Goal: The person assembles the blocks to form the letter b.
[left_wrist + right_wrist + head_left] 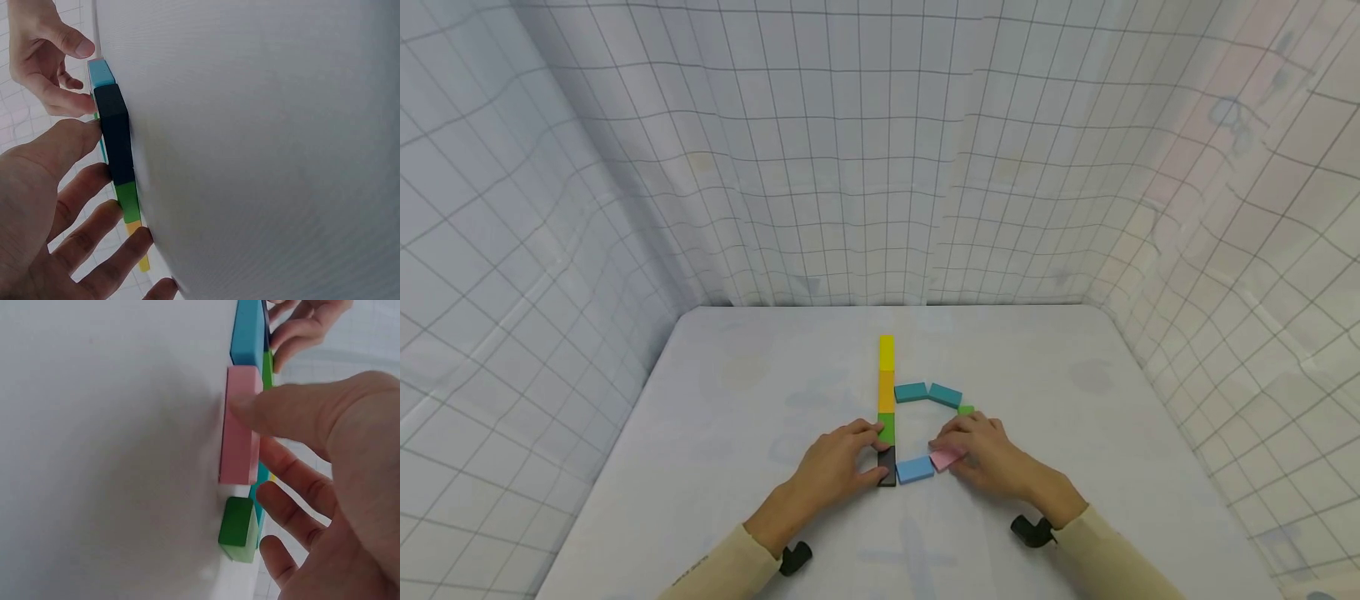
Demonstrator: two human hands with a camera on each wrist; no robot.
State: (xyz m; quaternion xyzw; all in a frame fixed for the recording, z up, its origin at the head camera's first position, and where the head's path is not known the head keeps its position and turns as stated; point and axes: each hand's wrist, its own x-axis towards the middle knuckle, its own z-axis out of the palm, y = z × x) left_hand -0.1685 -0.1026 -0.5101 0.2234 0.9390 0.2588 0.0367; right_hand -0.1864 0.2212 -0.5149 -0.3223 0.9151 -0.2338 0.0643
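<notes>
My left hand (835, 458) touches the left side of a column of flat blocks, its thumb on the black block (114, 134) and other fingertips near the green block (887, 425). Above these lie an orange block (886, 392) and a yellow block (887, 353). On the right, my right hand (992, 458) pinches a pink block (240, 456) between thumb and index finger. The pink block slants beside the light blue block (915, 470), which adjoins the black one. A second green block (237, 522), partly hidden by the right hand in the head view, stands just past the pink block.
Two teal blocks, one (911, 392) beside the column and one (945, 395) slanting down rightward, form the top of a curve. The white table (760, 358) is enclosed by grid-patterned cloth (880, 167) at the back and sides. Dark wrist-worn devices sit under both forearms.
</notes>
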